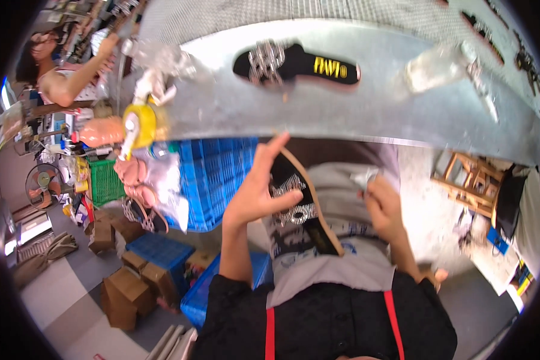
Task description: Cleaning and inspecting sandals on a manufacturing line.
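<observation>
- Metal workbench (366,114): spans the 12 o'clock area; a second black sandal (294,63) lies on it, a clear plastic bag (432,66) at 1 o'clock
- Blue crate (213,180): under the bench edge, at 9 o'clock from the hands
- Black sandal with chain strap (300,210): centre, over the lap
- Left hand (258,192): clamped on that sandal, thumb across the strap
- Right hand (384,204): closed around crumpled white material (363,177)
- Risk: single-hand support; a loosened thumb could let the sandal tip and drop toward 6 o'clock
</observation>
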The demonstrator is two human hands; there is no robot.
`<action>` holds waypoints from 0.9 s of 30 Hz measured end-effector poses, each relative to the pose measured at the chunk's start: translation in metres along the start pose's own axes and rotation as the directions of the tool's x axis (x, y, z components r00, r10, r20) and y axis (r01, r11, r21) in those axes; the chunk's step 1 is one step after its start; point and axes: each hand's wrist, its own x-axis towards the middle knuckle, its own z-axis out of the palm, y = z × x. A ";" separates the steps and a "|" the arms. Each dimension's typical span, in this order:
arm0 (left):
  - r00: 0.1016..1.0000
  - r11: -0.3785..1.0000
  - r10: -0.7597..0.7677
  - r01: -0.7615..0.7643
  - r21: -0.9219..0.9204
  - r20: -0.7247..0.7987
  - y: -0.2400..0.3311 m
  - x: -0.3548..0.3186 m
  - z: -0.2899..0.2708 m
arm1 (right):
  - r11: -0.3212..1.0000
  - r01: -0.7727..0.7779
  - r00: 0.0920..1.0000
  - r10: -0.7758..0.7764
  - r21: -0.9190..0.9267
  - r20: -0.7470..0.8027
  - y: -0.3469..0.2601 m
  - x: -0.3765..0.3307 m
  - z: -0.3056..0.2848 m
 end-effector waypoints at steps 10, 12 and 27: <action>0.933 0.995 -0.078 0.095 -0.032 0.353 0.052 0.075 -0.077 | 0.976 -0.057 0.995 0.072 0.211 -0.066 0.045 0.007 0.004; 0.918 0.937 0.347 -0.334 -0.099 0.194 0.048 0.103 -0.103 | 0.974 -0.015 0.997 0.031 0.225 -0.068 0.055 0.006 0.003; 0.715 0.645 0.535 -0.003 0.764 -0.449 0.010 0.126 -0.011 | 0.718 -0.181 0.950 0.303 0.672 -0.068 0.067 0.028 0.006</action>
